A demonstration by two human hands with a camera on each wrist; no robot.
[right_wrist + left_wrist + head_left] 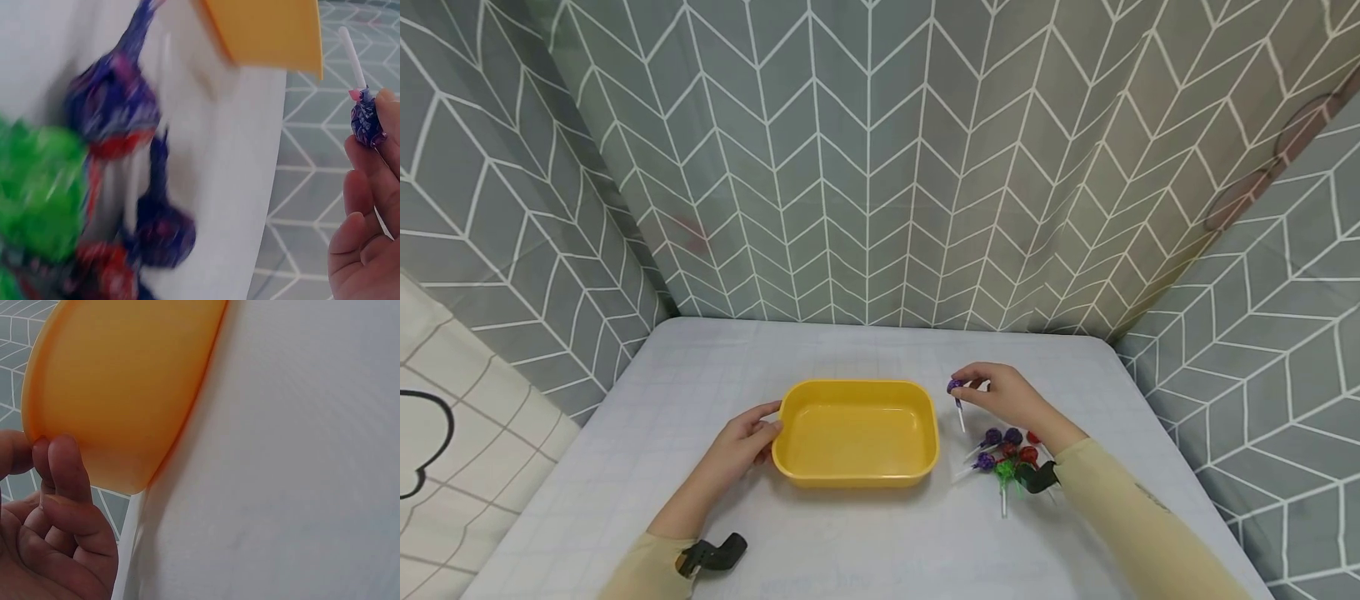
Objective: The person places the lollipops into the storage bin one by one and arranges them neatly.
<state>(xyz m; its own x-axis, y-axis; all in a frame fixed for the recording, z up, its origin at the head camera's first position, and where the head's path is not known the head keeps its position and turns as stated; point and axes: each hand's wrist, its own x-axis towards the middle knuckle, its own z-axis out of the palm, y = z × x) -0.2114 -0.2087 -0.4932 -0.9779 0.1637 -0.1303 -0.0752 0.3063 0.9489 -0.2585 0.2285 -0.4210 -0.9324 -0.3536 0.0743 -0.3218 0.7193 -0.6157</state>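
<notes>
beige sleeve (1138,517) nearest; white-covered table (850,550), yellow plastic tray (856,433), lollipops (1009,454)
the tray, about midway between the table's side edges, looks light and stiff; left hand (747,437) grips its left end. beyond its right end, right hand (1002,392) pinches a purple-wrapped lollipop (367,122) by the head, fingers drawn close; likely light, brittle, slick-wrapped, so the stick may hold surer.

Grey chevron-patterned curtains (842,183) hang behind and beside a white-covered table (880,546)

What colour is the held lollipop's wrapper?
The wrapper is mostly purple, clearest in the right wrist view.
</notes>
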